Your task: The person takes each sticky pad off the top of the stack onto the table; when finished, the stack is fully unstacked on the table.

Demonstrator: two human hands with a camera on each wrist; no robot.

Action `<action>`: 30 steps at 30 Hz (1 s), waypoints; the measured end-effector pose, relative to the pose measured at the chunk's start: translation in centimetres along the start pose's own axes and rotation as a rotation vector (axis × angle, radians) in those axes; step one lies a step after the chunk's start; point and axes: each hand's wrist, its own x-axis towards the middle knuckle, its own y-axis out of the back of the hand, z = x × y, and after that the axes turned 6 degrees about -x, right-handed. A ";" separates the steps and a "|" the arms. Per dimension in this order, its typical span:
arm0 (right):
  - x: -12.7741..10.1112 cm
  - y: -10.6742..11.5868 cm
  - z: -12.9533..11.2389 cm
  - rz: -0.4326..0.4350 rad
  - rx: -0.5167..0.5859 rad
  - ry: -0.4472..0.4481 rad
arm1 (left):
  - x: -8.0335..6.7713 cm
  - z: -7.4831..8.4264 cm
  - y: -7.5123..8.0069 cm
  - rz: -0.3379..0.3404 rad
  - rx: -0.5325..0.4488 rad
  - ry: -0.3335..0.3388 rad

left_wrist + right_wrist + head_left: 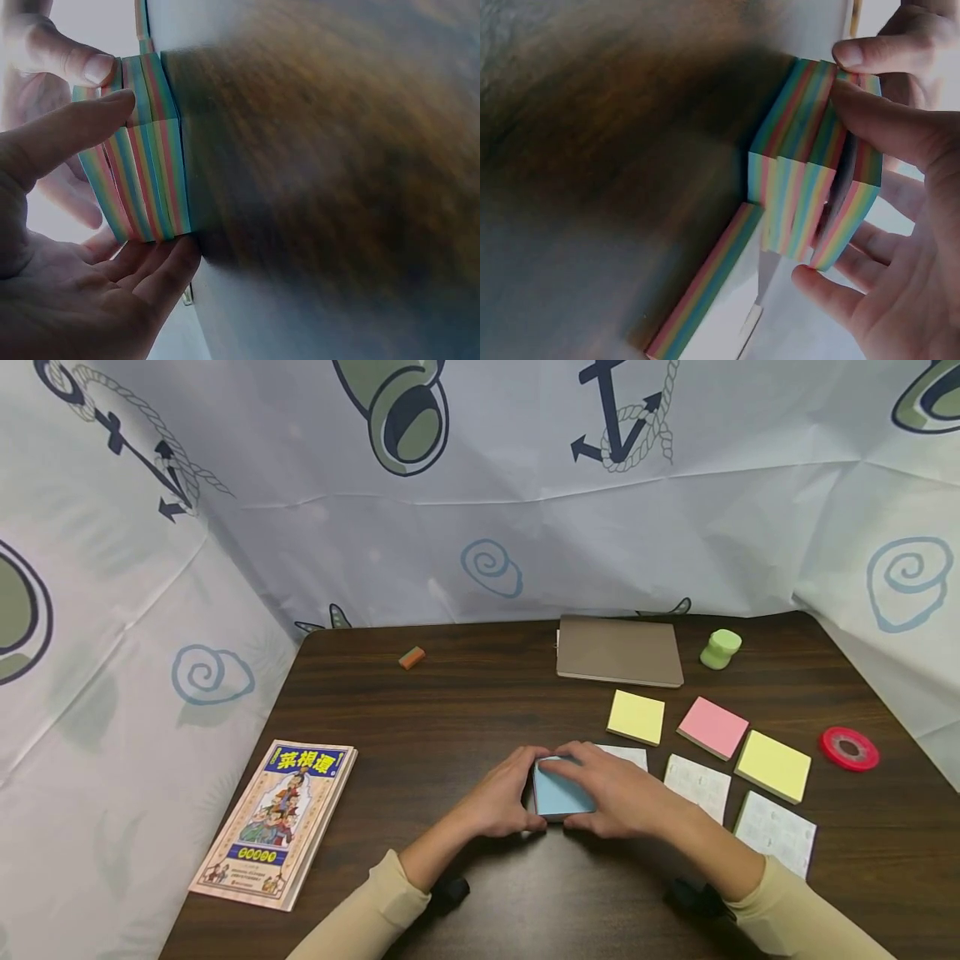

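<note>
blue-topped sticky-note block (561, 793), rainbow-striped edges, stack split into offset sections, lower centre of frame, on dark table

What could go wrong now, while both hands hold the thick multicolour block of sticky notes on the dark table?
1. The rainbow-edged paper block with a blue top sheet is already split into uneven sections in the right wrist view; the layers may slide apart or fan out further.
2. A thin rainbow-edged slice lies flat beside the block; it may get pushed away.
3. The right hand and left hand work close to the white printed sheets, which could be nudged.
</note>
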 end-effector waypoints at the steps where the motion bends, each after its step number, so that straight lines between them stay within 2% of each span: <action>1: 0.0 0.1 0.0 -0.004 0.000 -0.004 | 0.0 0.0 0.0 0.001 0.005 -0.002; 7: -0.4 2.0 0.8 -0.034 0.056 -0.048 | 0.0 0.0 0.0 0.007 0.029 -0.004; 12: -0.4 3.9 3.0 -0.040 0.167 -0.151 | 0.0 0.0 -0.1 0.010 0.030 -0.014; 14: 0.0 4.1 4.2 -0.023 0.177 -0.187 | 0.0 0.0 -0.2 0.015 0.030 -0.015; 18: 1.4 3.4 6.5 0.006 0.147 -0.236 | 0.0 0.0 -0.3 0.015 0.035 -0.013; 22: 3.1 2.1 8.0 -0.022 0.106 -0.258 | 0.0 0.0 -0.3 0.008 0.036 -0.008; 30: 6.1 0.5 9.5 -0.060 0.063 -0.224 | 0.0 0.1 -0.1 0.004 0.038 -0.003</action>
